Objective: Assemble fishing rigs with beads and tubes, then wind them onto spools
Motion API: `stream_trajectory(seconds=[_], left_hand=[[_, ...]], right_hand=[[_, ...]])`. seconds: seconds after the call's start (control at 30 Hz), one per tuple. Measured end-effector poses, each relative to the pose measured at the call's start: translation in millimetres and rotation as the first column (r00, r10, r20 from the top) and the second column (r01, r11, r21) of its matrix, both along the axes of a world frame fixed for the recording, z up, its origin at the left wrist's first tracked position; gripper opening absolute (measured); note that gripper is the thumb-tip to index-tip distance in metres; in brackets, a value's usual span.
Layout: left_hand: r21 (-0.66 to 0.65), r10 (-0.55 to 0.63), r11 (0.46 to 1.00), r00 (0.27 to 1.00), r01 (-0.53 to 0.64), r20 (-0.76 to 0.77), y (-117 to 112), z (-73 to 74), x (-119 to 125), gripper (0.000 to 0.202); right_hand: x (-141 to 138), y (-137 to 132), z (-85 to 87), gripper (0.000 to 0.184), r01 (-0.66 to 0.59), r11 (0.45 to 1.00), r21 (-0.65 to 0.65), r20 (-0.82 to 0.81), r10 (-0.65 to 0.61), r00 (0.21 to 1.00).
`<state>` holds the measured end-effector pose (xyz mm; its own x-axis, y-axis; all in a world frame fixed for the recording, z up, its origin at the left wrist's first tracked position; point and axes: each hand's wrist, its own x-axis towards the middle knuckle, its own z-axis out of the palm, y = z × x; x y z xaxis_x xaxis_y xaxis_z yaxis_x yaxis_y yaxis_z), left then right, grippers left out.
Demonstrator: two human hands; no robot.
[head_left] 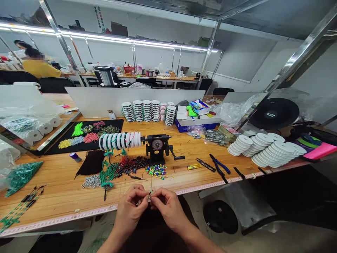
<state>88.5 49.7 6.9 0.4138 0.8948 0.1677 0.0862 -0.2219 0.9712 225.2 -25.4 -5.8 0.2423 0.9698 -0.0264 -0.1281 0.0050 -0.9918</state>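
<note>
Left hand (130, 212) and right hand (168, 207) are together, fingertips (146, 198) pinching a fine wire (150, 193) over the front edge of the wooden counter (60, 191). Risk: a slipped pinch could drop it among the loose colored beads (156, 171), with the hand-crank winder (158, 149) just beyond.

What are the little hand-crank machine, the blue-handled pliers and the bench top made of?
The crank winder looks like black-painted cast metal, judging by its chunky, dull body. The pliers seem to be steel with blue plastic or rubber grips, though the handles are too small to be sure. The bench top looks like varnished wood, with visible grain and a soft sheen.
</note>
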Motion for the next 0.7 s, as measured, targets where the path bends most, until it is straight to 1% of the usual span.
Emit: stream_trajectory(seconds=[0.07, 0.1, 0.17, 0.27, 0.37, 0.43, 0.47, 0.53, 0.6, 0.7], left_hand=[[0.002, -0.006, 1.0, 1.0, 0.006, -0.012, 0.2, -1.1, 0.0, 0.013], [0.003, -0.008, 1.0, 1.0, 0.008, -0.016, 0.1, -1.9, 0.0, 0.013], [0.008, -0.006, 1.0, 1.0, 0.006, -0.027, -0.2, -2.8, -0.4, 0.012], [0.028, -0.015, 0.999, 0.999, 0.017, -0.046, -1.3, -1.3, -2.0, 0.012], [0.031, -0.037, 0.999, 0.998, 0.039, -0.054, -3.7, 3.1, -3.7, 0.024], [-0.012, -0.051, 0.999, 0.998, 0.051, -0.031, -6.9, 4.8, -3.8, 0.038], [-0.042, -0.057, 0.998, 0.998, 0.056, -0.007, -9.1, 4.7, -3.4, 0.044], [-0.094, -0.051, 0.994, 0.998, 0.055, 0.042, -14.3, 2.9, -2.3, 0.054], [-0.106, -0.036, 0.994, 0.997, 0.042, 0.062, -19.3, 0.3, -1.1, 0.057], [-0.1, -0.028, 0.994, 0.997, 0.034, 0.066, -23.7, -2.4, -0.2, 0.058]], right_hand=[[2.2, -2.6, 6.0, 0.024, 0.018, 0.999, 0.049, 0.135, -0.024, 0.991], [3.2, -4.0, 7.7, 0.022, 0.016, 0.998, 0.059, 0.172, -0.026, 0.985], [4.3, -6.6, 8.1, 0.019, 0.02, 0.998, 0.06, 0.215, -0.033, 0.976], [3.6, -10.6, 4.9, 0.012, 0.067, 0.993, 0.098, 0.275, -0.092, 0.957], [1.6, -14.0, 3.5, 0.012, 0.109, 0.98, 0.166, 0.328, -0.16, 0.931], [0.2, -14.6, 3.0, 0.017, 0.118, 0.976, 0.182, 0.354, -0.177, 0.918], [-0.5, -14.1, 2.2, 0.02, 0.124, 0.976, 0.179, 0.346, -0.18, 0.921], [-2.1, -11.6, -1.1, 0.021, 0.136, 0.981, 0.138, 0.276, -0.17, 0.946], [-3.8, -8.2, -5.9, 0.022, 0.154, 0.985, 0.076, 0.178, -0.165, 0.97], [-6.2, -4.8, -11.3, 0.026, 0.162, 0.987, 0.003, 0.036, -0.162, 0.986]])
